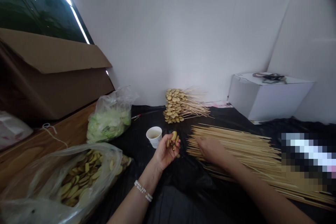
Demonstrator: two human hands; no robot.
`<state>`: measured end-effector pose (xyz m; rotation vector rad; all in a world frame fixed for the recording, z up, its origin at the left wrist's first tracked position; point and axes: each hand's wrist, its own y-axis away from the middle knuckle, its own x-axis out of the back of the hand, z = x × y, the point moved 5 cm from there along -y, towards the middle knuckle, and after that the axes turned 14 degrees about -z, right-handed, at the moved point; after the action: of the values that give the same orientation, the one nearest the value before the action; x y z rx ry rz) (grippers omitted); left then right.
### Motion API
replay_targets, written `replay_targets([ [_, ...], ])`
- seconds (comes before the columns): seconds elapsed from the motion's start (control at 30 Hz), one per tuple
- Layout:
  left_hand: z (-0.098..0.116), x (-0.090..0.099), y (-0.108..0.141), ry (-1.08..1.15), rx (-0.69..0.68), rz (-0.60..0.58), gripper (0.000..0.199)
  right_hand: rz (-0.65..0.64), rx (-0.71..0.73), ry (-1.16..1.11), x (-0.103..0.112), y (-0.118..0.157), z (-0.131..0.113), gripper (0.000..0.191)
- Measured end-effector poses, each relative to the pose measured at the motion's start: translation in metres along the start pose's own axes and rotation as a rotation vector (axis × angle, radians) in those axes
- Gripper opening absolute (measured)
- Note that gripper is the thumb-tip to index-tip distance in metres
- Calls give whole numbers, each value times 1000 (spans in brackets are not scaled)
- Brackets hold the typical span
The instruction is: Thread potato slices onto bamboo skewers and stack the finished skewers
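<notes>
My left hand (168, 150), with a beaded bracelet on its wrist, is closed around several potato slices (173, 135). Fingers curled down, my right hand (210, 148) pinches at the left ends of a wide pile of bamboo skewers (244, 147); how many it grips is hidden. Just left of my left hand stands a white paper cup (154, 133) with a little something inside. Beyond both hands lies a stack of skewered potato slices (174, 106), their sticks pointing right.
An open clear bag of potato slices (78, 178) sits at the front left, with a tied bag of pale green leafy vegetable (110, 119) behind it. A cardboard box (57, 87) stands at left. A white box (270, 94) with a dark cord on top is at back right.
</notes>
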<state>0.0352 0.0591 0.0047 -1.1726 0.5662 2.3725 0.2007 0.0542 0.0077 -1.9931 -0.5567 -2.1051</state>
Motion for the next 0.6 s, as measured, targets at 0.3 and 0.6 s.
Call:
replay_targets([
  [0.3, -16, 10, 0, -107, -5, -101, 10, 159, 33, 16, 17, 6, -1, 25],
  [0.6, -26, 2, 5, -243, 27, -179, 21, 81, 261, -227, 53, -47, -12, 16],
])
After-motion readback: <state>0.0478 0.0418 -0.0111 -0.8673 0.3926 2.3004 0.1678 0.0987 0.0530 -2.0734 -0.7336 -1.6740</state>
